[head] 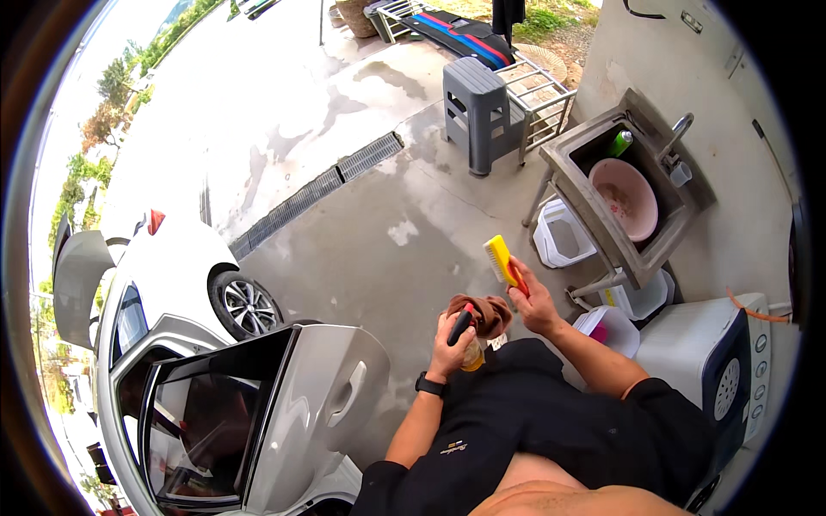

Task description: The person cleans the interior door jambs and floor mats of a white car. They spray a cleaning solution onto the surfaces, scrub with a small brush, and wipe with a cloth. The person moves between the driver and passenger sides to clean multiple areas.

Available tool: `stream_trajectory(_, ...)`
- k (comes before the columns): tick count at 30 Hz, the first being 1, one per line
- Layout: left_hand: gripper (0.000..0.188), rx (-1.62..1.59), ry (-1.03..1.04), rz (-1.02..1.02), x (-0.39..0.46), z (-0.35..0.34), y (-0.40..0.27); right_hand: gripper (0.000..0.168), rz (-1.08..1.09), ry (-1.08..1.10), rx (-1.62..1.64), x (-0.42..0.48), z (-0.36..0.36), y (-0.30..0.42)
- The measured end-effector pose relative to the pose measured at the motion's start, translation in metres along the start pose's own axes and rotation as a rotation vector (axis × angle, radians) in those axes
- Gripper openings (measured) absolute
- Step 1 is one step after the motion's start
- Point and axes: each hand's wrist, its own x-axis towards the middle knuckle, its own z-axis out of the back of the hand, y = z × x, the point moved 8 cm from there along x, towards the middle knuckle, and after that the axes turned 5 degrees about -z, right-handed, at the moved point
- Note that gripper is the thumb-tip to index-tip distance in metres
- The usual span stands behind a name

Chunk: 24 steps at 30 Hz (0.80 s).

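My left hand (450, 348), with a black watch on its wrist, grips a spray bottle (473, 356) that has a black and red trigger head and yellowish contents. A brown cloth (488, 315) is bunched up beside the bottle, at the same hand; how it is held is partly hidden. In my right hand (535, 306) is a scrub brush (500, 258) with a yellow head, pale bristles and a red part at the grip. The brush is raised, its bristles facing left. Both hands are in front of my body, above the concrete floor (361, 258).
A car's open door (342, 387) stands at left. At right are a sink (558, 151) holding a pink basin (623, 200) and a green bottle (620, 143), white tubs (561, 235) below, and a washing machine (684, 335). A grey step stool (477, 109) and drain grate (316, 193) lie ahead.
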Motion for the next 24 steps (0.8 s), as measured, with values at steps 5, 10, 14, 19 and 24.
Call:
stream_trajectory(5,0.029,-0.417,-0.182,0.161,0.081,-0.013,0.007,0.053,0.161,0.132,-0.212,0.073,-0.042,0.027)
stream_trajectory(10,0.046,-0.337,-0.298,0.134,0.161,0.010,0.057,0.057,0.215,0.210,-0.204,0.146,-0.075,0.028)
stream_trajectory(14,0.065,-0.211,-0.402,0.116,0.205,0.036,0.067,0.055,0.255,0.346,-0.216,0.198,-0.102,0.030)
stream_trajectory(19,0.065,-0.373,-0.522,0.066,0.247,0.099,0.065,0.050,0.220,0.609,-0.039,0.257,-0.167,0.037)
stream_trajectory(24,0.042,-0.634,-0.718,-0.036,0.274,0.157,0.058,0.051,0.377,0.885,-0.151,0.313,-0.240,0.044)
